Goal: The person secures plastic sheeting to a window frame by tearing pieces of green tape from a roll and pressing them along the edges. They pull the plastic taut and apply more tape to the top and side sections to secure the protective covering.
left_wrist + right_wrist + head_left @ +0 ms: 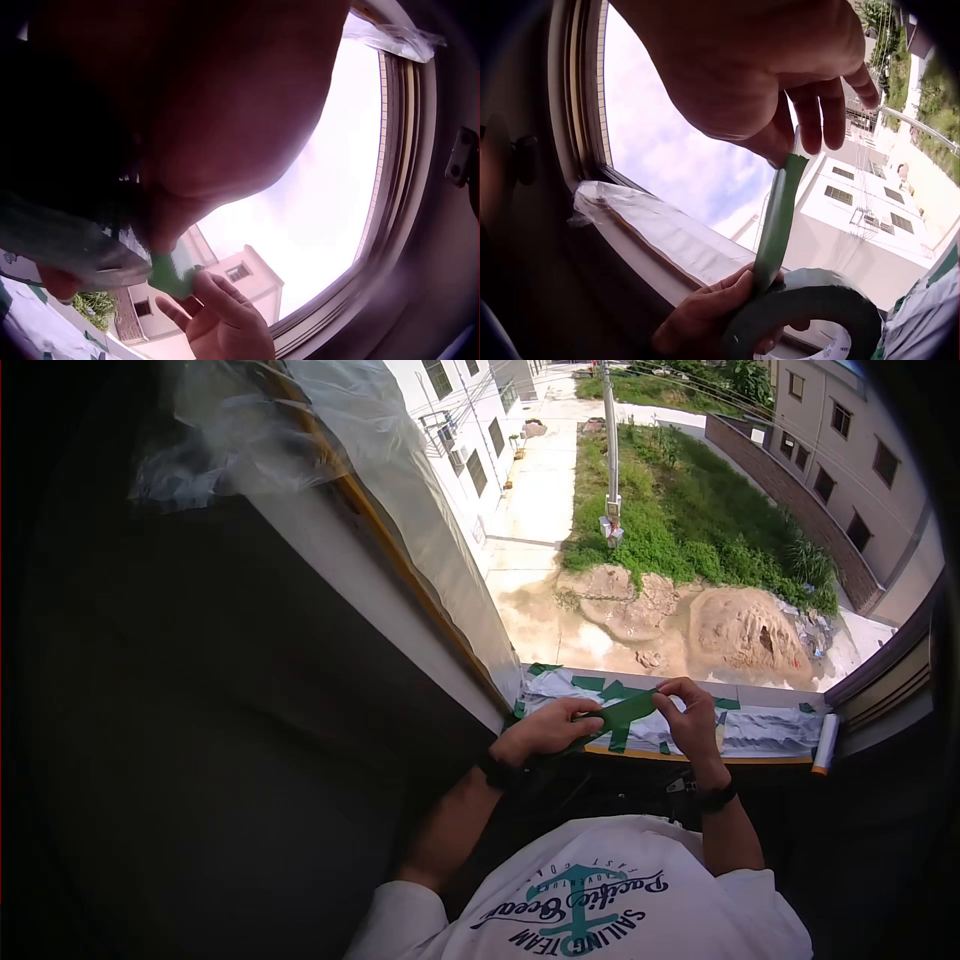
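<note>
In the head view, my left hand [548,730] is over the left part of the window sill. It grips a roll of green tape [814,301], whose wide ring shows best in the right wrist view. A strip of green tape [628,712] runs taut from the roll to my right hand [692,722]. Thumb and forefinger of that hand pinch the strip's free end, while its other fingers stay loose in the right wrist view. Beneath both hands lies crumpled white plastic film [770,730], fixed to the sill with several green tape pieces.
Clear plastic film [425,510] covers the left side of the window frame. At the sill's right end stands a white roll [826,744] with an orange end. Outside, far below, are a sand pile [750,632], grass and buildings.
</note>
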`<state>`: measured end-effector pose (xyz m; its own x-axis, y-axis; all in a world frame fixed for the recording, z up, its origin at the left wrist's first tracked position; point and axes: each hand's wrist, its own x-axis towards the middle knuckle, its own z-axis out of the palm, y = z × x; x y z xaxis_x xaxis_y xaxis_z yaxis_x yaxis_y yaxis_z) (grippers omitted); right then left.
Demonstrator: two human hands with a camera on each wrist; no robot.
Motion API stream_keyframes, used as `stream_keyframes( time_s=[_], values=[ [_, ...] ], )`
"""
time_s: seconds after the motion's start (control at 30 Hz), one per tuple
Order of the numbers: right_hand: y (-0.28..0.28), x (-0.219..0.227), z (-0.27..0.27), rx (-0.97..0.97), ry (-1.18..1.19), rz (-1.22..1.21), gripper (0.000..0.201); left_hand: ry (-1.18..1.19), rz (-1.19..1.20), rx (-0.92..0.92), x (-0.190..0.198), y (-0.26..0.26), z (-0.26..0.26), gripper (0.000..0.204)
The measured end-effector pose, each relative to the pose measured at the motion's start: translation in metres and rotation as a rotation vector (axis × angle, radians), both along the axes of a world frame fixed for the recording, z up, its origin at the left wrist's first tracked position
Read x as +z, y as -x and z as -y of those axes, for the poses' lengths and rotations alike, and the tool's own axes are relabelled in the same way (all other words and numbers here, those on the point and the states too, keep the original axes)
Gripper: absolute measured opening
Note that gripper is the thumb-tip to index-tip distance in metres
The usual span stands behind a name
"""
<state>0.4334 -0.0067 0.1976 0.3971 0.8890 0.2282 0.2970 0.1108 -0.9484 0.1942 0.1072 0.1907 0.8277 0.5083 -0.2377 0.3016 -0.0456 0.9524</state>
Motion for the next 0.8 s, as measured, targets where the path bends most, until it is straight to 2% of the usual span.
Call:
stream_keyframes(
  time_s=[0.03,0.07,0.13,0.17,0.23,0.27,0.33,0.37,0.43,0.47,0.5,0.57,0.6,0.7,0.8],
  values=[
    [0.000,0.003,0.002,0.013,-0.021,-0.017,0.013,0.016,-0.028,-0.007,0.023,-0.002,0.001,0.031],
    [-0.001,0.004,0.003,0.003,-0.030,0.030,0.019,-0.008,-0.079,0.012,0.029,-0.006,0.001,0.029],
    [0.001,0.014,0.004,-0.036,-0.096,0.273,0.037,-0.089,-0.169,0.034,0.049,-0.014,0.002,0.028],
    [0.004,0.012,0.004,-0.047,-0.044,0.266,0.059,-0.115,-0.201,0.071,0.052,-0.018,0.002,0.029],
    [0.013,0.022,0.004,-0.239,-0.031,0.426,0.079,-0.360,-0.226,0.097,0.053,-0.021,0.003,0.029],
    [0.013,0.027,0.004,-0.249,-0.026,0.425,0.079,-0.359,-0.226,0.086,0.053,-0.020,0.004,0.029],
    [0.008,0.035,0.003,0.029,-0.095,0.592,0.086,-0.627,-0.252,0.078,0.052,-0.020,0.006,0.027],
    [0.007,0.038,0.000,0.191,-0.051,0.711,0.080,-0.616,-0.250,0.065,0.052,-0.020,0.009,0.027],
    [0.004,0.038,-0.011,0.479,-0.029,0.768,0.074,-0.684,-0.263,-0.035,0.061,-0.022,0.014,0.024],
    [0.003,0.032,-0.017,0.571,-0.085,0.628,0.063,-0.652,-0.290,-0.081,0.065,-0.021,0.015,0.024],
    [0.002,0.031,-0.022,0.565,-0.072,0.623,0.063,-0.642,-0.288,-0.092,0.068,-0.020,0.017,0.024],
    [0.001,0.032,-0.032,0.851,0.025,0.395,0.056,-0.531,-0.333,-0.163,0.073,-0.020,0.016,0.026],
    [0.005,0.038,-0.032,0.878,0.102,0.306,0.043,-0.527,-0.332,-0.163,0.071,-0.019,0.015,0.026],
    [0.011,0.029,-0.033,0.804,0.224,0.344,0.031,-0.443,-0.307,-0.164,0.058,-0.011,0.010,0.025],
    [0.011,0.014,-0.031,0.837,0.193,0.337,0.023,-0.309,-0.263,-0.222,0.052,-0.001,0.008,0.025]
  ],
)
